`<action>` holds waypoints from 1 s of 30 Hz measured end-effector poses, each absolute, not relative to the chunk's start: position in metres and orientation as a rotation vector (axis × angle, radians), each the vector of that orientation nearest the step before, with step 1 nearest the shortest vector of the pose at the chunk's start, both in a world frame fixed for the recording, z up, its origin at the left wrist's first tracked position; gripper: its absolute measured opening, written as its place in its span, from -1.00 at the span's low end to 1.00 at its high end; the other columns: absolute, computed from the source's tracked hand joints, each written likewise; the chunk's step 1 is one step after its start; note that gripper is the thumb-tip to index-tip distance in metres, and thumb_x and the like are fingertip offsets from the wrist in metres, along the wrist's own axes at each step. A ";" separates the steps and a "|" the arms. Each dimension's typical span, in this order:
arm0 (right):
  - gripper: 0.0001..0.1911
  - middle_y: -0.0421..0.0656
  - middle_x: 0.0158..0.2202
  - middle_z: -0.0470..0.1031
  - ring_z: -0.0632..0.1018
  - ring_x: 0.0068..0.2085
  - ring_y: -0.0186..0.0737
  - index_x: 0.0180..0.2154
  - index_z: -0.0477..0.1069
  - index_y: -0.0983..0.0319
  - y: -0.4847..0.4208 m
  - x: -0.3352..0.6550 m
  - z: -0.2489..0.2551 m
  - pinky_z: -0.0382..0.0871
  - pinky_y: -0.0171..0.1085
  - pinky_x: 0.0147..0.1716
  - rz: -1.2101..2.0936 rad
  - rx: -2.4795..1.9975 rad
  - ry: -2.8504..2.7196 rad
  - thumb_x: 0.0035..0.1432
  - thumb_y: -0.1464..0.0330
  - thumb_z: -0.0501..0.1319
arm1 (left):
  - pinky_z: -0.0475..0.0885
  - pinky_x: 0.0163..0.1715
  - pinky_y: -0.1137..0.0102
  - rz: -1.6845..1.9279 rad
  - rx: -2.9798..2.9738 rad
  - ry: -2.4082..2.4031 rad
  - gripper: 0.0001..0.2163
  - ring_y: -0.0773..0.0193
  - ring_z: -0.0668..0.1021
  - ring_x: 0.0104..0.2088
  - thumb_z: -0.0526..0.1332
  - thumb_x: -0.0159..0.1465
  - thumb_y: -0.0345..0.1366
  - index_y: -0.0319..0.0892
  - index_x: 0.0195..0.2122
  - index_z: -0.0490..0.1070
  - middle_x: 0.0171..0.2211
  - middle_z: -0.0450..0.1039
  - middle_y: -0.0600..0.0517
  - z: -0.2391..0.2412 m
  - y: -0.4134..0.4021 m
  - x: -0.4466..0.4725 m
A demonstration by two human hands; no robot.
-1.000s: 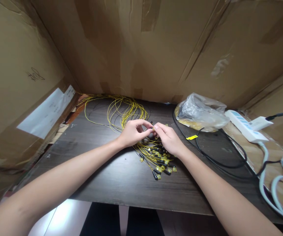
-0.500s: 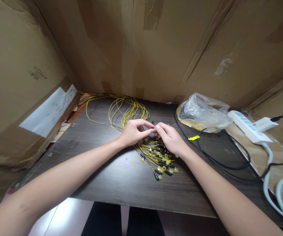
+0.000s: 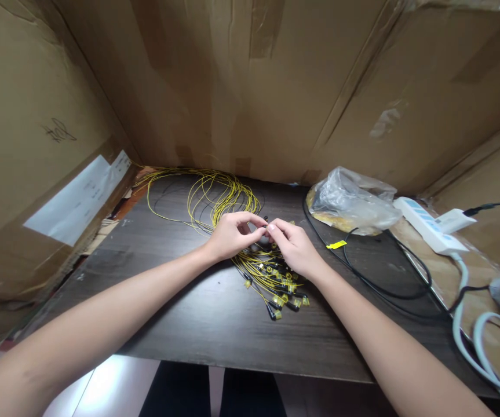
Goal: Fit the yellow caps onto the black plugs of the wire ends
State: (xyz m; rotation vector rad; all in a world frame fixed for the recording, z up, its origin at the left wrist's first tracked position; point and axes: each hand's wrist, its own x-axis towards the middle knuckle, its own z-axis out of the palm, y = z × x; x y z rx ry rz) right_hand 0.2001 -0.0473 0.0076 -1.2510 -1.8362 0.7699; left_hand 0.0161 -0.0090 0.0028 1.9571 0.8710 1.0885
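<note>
My left hand (image 3: 233,236) is closed in a pinch, thumb and index finger pressed on a small black cable connector (image 3: 265,226). Meeting it from the other side, my right hand (image 3: 292,246) pinches the same connector; the fingertips cover most of it. Below and behind the hands lies a bundle of thin yellow cables (image 3: 250,267), their ends fanned toward the near side. Those ends carry black connectors (image 3: 271,311) with clear yellow caps (image 3: 278,315). Farther back, the yellow cable coils (image 3: 236,196) spread across the dark tabletop (image 3: 180,307).
Cardboard walls (image 3: 215,87) enclose the table at the back and sides. At the back right sits a clear plastic bag (image 3: 354,202) with yellow contents. A black cable (image 3: 375,285) with a yellow tag (image 3: 336,245) loops near a white power strip (image 3: 427,226).
The whole view has shifted slightly, so things sit a little farther left. The yellow bit visible at my fingertips before is now hidden or gone; both hands keep their pinch.
</note>
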 end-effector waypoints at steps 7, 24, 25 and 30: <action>-0.79 -0.20 -0.40 0.43 0.40 -0.41 -0.27 -0.30 0.39 0.22 -0.048 0.199 0.009 0.24 -0.29 -0.39 0.719 -1.253 -1.776 0.29 0.22 0.12 | 0.35 -0.56 0.55 1.109 1.934 0.894 -0.85 0.46 0.44 -0.57 0.33 0.21 -0.29 -0.24 -0.25 0.62 -0.38 0.61 0.01 0.003 -0.009 0.016; -0.78 -0.22 -0.43 0.40 0.37 -0.43 -0.29 -0.31 0.37 0.21 -0.049 0.199 0.011 0.22 -0.31 -0.43 0.749 -1.244 -1.760 0.30 0.23 0.11 | 0.47 -0.45 0.51 1.125 2.010 0.884 -0.87 0.38 0.56 -0.45 0.32 0.23 -0.30 -0.22 -0.24 0.60 -0.34 0.63 0.00 0.003 -0.009 0.016; -0.78 -0.22 -0.44 0.39 0.36 -0.44 -0.29 -0.32 0.37 0.21 -0.049 0.198 0.011 0.22 -0.31 -0.43 0.749 -1.247 -1.761 0.30 0.22 0.11 | 0.47 -0.44 0.51 1.128 2.006 0.881 -0.87 0.38 0.56 -0.45 0.32 0.23 -0.30 -0.22 -0.24 0.61 -0.33 0.63 0.00 0.003 -0.009 0.016; -0.77 -0.21 -0.44 0.40 0.36 -0.44 -0.28 -0.31 0.38 0.21 -0.049 0.198 0.010 0.23 -0.30 -0.44 0.742 -1.268 -1.751 0.30 0.20 0.11 | 0.47 -0.44 0.50 1.152 2.015 0.886 -0.85 0.37 0.56 -0.44 0.34 0.24 -0.28 -0.21 -0.23 0.64 -0.31 0.64 -0.03 0.003 -0.008 0.016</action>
